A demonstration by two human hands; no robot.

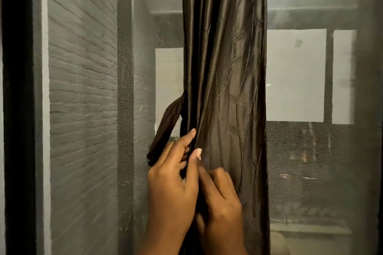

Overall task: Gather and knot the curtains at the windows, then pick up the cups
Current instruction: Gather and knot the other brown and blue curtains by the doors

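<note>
A dark brown curtain (226, 68) with an embroidered leaf pattern hangs bunched in front of a mesh-screened window (300, 80). A strip of the same fabric (165, 126) loops out from its left edge. My left hand (172, 188) grips the curtain's left folds, fingers curled behind the cloth and thumb pressed on the front. My right hand (219, 198) sits right beside it, fingers curled into the fabric lower down. No cups are in view.
A grey insect mesh covers the whole window. A dark window frame (18, 109) stands at the far left, with a vertical bar (125, 89) behind the mesh. A brick wall and another building show outside. A pale ledge (310, 232) lies at lower right.
</note>
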